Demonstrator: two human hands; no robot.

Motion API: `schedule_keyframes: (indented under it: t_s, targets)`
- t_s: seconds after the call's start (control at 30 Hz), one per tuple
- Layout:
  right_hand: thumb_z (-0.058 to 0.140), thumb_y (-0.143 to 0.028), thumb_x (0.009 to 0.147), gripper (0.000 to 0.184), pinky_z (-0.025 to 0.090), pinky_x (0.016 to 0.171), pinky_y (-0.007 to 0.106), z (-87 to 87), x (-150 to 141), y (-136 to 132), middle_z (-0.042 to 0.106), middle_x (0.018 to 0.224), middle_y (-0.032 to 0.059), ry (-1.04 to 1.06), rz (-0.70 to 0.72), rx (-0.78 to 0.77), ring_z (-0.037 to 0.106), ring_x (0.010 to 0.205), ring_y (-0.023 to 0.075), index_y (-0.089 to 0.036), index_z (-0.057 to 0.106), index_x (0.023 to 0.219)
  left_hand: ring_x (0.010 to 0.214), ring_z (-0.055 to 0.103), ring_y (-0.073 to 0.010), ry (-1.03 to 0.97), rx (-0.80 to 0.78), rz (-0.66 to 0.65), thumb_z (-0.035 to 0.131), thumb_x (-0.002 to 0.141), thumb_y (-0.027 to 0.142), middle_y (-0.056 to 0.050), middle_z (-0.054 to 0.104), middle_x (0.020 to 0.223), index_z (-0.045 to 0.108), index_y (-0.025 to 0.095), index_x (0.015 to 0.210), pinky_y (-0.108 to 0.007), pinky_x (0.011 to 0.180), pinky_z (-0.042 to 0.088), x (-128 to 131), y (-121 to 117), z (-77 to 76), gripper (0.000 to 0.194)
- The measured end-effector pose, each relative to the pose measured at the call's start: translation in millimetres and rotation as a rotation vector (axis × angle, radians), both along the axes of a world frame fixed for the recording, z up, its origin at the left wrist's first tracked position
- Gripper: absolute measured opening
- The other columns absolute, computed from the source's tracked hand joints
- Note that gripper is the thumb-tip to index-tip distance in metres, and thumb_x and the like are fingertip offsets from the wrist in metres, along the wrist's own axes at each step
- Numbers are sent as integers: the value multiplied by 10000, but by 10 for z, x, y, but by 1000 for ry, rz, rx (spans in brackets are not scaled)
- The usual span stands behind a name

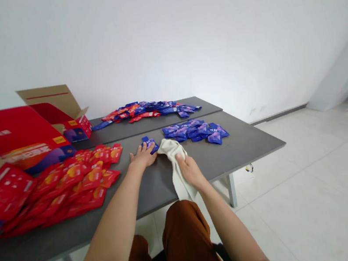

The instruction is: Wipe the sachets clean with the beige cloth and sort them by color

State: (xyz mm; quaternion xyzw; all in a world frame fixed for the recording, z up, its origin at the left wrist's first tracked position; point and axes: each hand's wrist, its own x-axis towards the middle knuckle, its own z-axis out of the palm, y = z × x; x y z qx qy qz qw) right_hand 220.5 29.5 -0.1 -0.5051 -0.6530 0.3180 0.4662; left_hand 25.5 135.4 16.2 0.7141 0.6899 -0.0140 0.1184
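My left hand [142, 156] lies on the grey table [237, 146] with its fingers over a small stack of blue packets [150, 143]. My right hand [189, 169] grips a cream cloth bag [174, 157] near the table's front edge; the bag lies partly on the table and hangs down over the edge. A pile of blue packets [196, 131] lies just beyond the bag, to the right.
A large heap of red packets [69, 183] covers the table's left side. An open red cardboard box [12, 140] stands behind it. A mixed blue and red pile [147, 109] lies at the back. Tiled floor [318, 177] stretches to the right.
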Motion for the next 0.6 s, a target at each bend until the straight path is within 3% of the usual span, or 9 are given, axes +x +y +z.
schedule_keyframes:
  t_s: [0.1, 0.17, 0.23, 0.3, 0.4, 0.47, 0.53, 0.6]
  targets:
    - [285, -752, 871, 764, 473, 764, 339, -36, 110, 40, 701, 927, 119, 273, -138, -57, 624, 901, 270, -99, 661, 997, 1484, 38, -321, 8, -50, -111, 208, 905, 613, -31, -38, 1616, 95, 359, 1545, -716, 1076, 127, -5, -531, 62, 697]
    - [312, -765, 850, 759, 467, 726, 309, -34, 131, 37, 694, 873, 93, 319, -133, -63, 615, 848, 242, -100, 658, 971, 1484, 44, -316, 1, -93, -194, 252, 919, 555, -31, -18, 1615, 79, 360, 1546, -714, 1074, 139, -16, -875, 86, 679]
    - [302, -750, 867, 740, 470, 730, 304, -19, 97, 7, 692, 864, 81, 234, -50, -27, 616, 839, 234, -109, 661, 944, 1484, 52, -299, -38, -87, -236, 295, 915, 530, -57, 12, 1614, -6, 319, 1551, -686, 1096, 127, -46, -1164, 81, 734]
    - [243, -713, 910, 732, 481, 766, 329, 2, 16, -54, 701, 883, 90, 18, 79, 22, 634, 862, 248, -120, 672, 914, 1484, 78, -270, -123, -29, -234, 315, 904, 543, -109, 55, 1608, -166, 226, 1528, -628, 1135, 88, -94, -1369, 44, 850]
    - [202, -616, 973, 675, 448, 939, 394, 34, -137, -191, 692, 1115, 123, -386, 249, 164, 617, 1076, 279, -149, 687, 1020, 1476, 144, -219, -288, 59, -206, 319, 897, 539, -159, 210, 1579, -371, 92, 1419, -519, 1177, 63, -178, -1509, -48, 974]
    - [222, -556, 996, 604, 355, 1070, 415, 38, -221, -266, 582, 1344, 126, -563, 281, 276, 512, 1265, 265, -167, 639, 1194, 1465, 194, -210, -355, 121, -182, 372, 881, 492, -161, 338, 1533, -401, 42, 1386, -461, 1184, 108, -227, -1500, -101, 1027]
    - [246, -544, 997, 598, 284, 1131, 428, 27, -279, -278, 463, 1462, 137, -663, 285, 324, 411, 1362, 250, -156, 543, 1340, 1441, 272, -230, -369, 173, -145, 440, 854, 430, -158, 415, 1493, -322, 41, 1441, -421, 1164, 200, -266, -1441, -125, 1038]
    - [259, -568, 986, 653, 258, 1146, 455, 13, -325, -206, 400, 1499, 166, -732, 304, 315, 349, 1403, 259, -122, 455, 1421, 1405, 343, -274, -338, 182, -107, 486, 835, 407, -147, 371, 1525, -88, 121, 1546, -407, 1129, 276, -295, -1375, -118, 958]
